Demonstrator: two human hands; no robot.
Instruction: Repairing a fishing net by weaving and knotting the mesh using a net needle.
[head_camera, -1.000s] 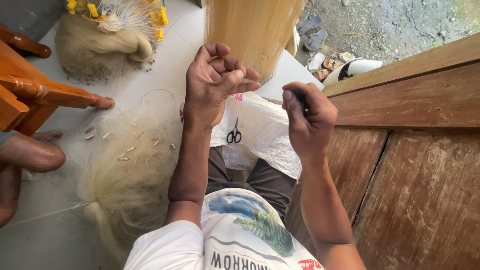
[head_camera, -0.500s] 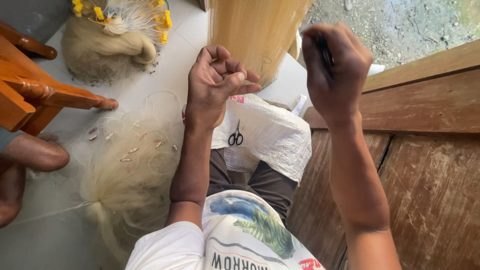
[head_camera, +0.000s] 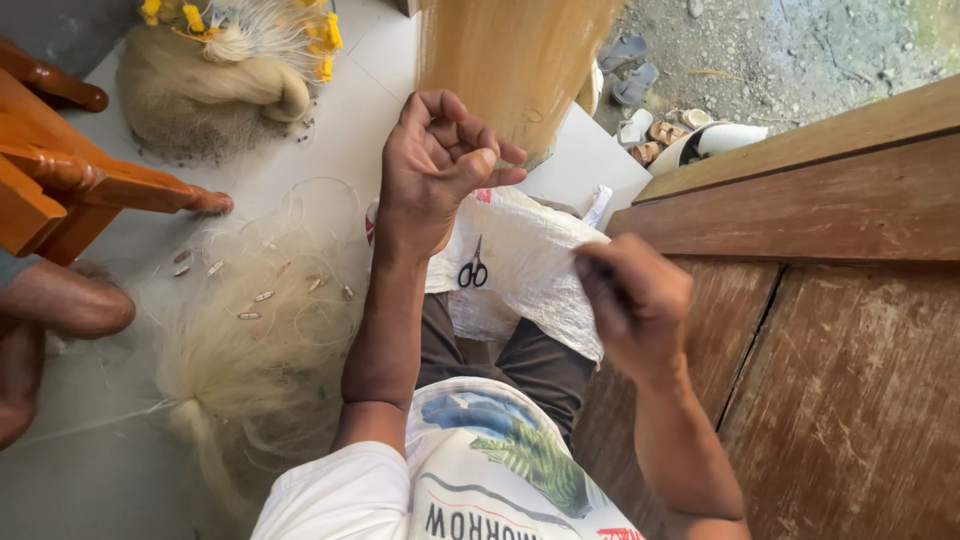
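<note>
Pinching hanging net (head_camera: 515, 60) — left hand (head_camera: 440, 165) fingers curled

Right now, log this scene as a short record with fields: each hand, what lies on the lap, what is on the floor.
left hand: raised, fingers curled in a closed grip on fine net mesh hanging in front
right hand: lower, fist closed; what it pinches cannot be told
lap: white woven sack with small black scissors lying on it
floor, left: pale fishing net pile with small floats; second bundle with yellow floats
right side: wooden panel
</note>
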